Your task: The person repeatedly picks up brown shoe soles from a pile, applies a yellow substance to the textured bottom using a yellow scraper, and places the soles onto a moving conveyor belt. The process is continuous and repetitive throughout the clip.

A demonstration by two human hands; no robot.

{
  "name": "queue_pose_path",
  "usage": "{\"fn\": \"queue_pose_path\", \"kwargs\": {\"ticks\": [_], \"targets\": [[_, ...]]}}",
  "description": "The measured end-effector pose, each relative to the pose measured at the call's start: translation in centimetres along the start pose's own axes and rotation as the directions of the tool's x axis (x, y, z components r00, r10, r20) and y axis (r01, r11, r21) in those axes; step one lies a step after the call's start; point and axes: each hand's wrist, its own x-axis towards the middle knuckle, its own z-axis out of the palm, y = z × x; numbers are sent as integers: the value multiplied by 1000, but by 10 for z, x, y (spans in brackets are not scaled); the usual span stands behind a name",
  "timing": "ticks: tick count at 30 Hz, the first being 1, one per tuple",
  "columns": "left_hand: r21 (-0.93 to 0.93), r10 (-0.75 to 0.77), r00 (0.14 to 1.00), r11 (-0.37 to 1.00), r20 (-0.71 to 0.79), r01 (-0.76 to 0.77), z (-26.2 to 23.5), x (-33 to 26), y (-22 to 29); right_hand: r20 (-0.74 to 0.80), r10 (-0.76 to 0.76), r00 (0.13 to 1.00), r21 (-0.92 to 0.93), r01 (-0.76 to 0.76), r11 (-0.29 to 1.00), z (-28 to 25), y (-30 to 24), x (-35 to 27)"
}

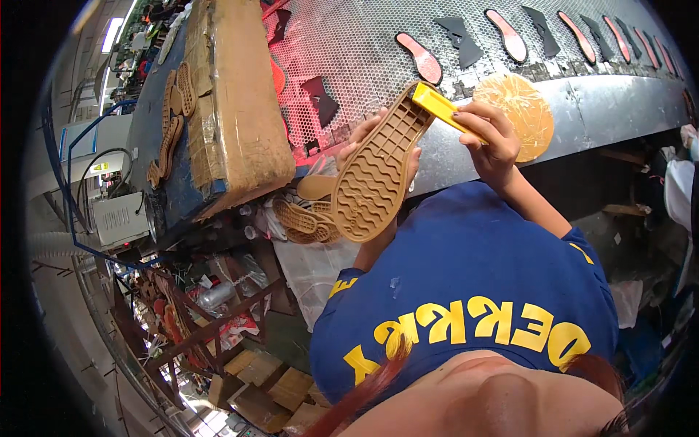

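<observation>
So the big thing here is the mesh-topped table (357, 45), with a beat-up cardboard box (244, 95) off to the left. The tan shoe sole (375, 171) is up in the air at the table's near edge, tread showing, narrower end up. The left hand (361, 133) is wrapped round it from behind, and the right hand (494, 140) is closed on a slim yellow tool (445, 111) whose far end overlaps the sole's upper rim. Can't make out a blade. Looks like edge touch-up to me, so the next move probably calls for a steady sole and light, controlled strokes.
</observation>
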Motion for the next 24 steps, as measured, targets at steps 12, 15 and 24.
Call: {"fn": "queue_pose_path", "kwargs": {"ticks": [12, 15, 24], "targets": [[457, -45, 999, 889, 4, 38, 1, 1, 7, 88, -113, 990, -13, 115, 993, -2, -4, -3], [467, -46, 997, 884, 64, 10, -2, 2, 7, 81, -121, 989, -44, 124, 991, 2, -5, -2], [-980, -454, 869, -67, 196, 187, 16, 3, -9, 179, -318, 931, 201, 282, 938, 17, -36, -6]]}}
